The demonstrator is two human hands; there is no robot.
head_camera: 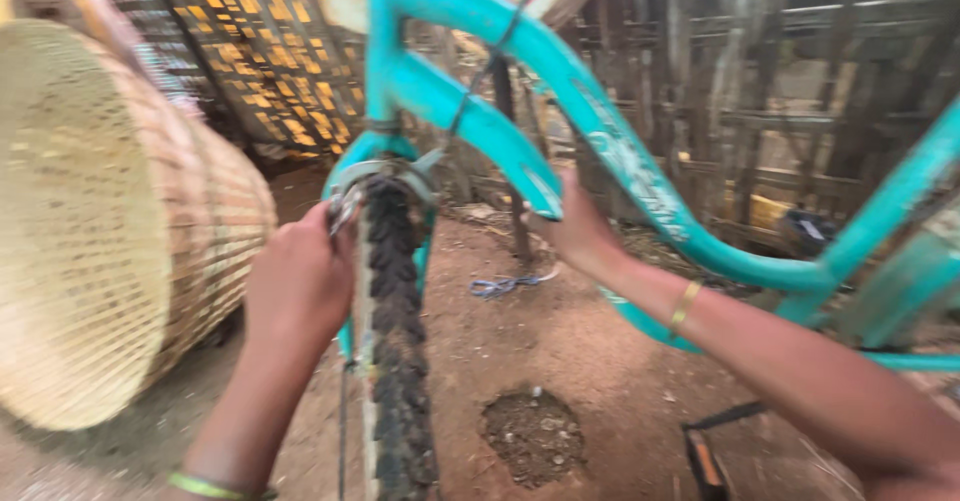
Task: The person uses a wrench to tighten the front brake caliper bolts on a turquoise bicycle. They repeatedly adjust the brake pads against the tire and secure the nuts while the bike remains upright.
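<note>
A turquoise bicycle frame fills the upper middle, with a knobbly black tyre running down the centre. My left hand is closed around the metal brake part at the top of the wheel, on the tyre's left side. My right hand grips the lower end of a turquoise frame tube, to the right of the tyre. A gold bangle sits on my right wrist and a green band on my left. The fingers of both hands are partly hidden behind the frame and wheel.
A large woven basket lies on its side at the left. Wooden fencing stands behind the bicycle. On the red dirt ground lie a small dug patch and a bluish cord. A pedal shows at the lower right.
</note>
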